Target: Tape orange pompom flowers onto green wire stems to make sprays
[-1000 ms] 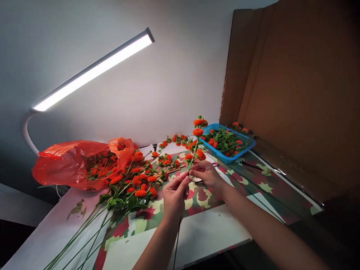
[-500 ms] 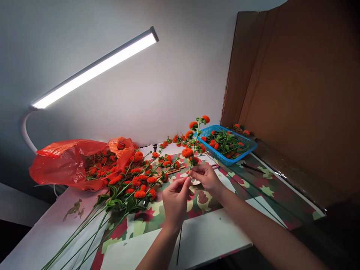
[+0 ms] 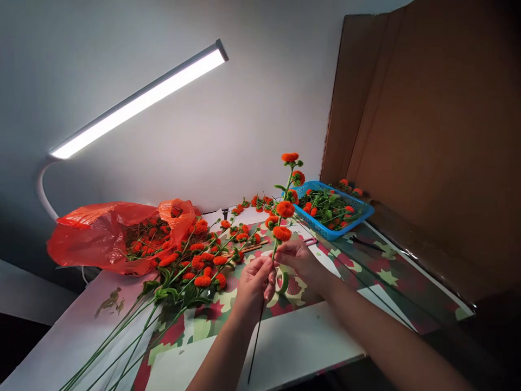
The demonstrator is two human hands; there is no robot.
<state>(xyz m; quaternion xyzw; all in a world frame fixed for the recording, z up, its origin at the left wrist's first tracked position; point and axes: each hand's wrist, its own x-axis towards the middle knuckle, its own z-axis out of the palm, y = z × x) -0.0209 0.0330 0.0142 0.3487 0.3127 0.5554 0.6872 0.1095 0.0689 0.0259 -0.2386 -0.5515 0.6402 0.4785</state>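
Upright before me stands a flower stem with several orange pompom blossoms [image 3: 284, 209] and small green leaves. My left hand [image 3: 254, 282] is closed on its lower part, and a thin dark wire [image 3: 255, 347] runs down below the fingers. My right hand [image 3: 301, 263] pinches the same stem just above, its fingertips partly hidden behind it. A roll of green tape [image 3: 284, 281] hangs between my hands, close to the left fingers. Left of them lies a bunch of finished flower stems [image 3: 203, 266] with long green stalks.
A red plastic bag [image 3: 89, 233] full of orange flowers sits at the left. The blue basket [image 3: 331, 234] at the back right holds more flowers and leaves. A lit lamp [image 3: 142, 103] hangs over the left side; a cardboard panel [image 3: 427, 125] stands at the right.
The flower stem has turned and risen slightly between my hands. The green tape roll now shows beside my left fingers, and the dark wire has tilted.
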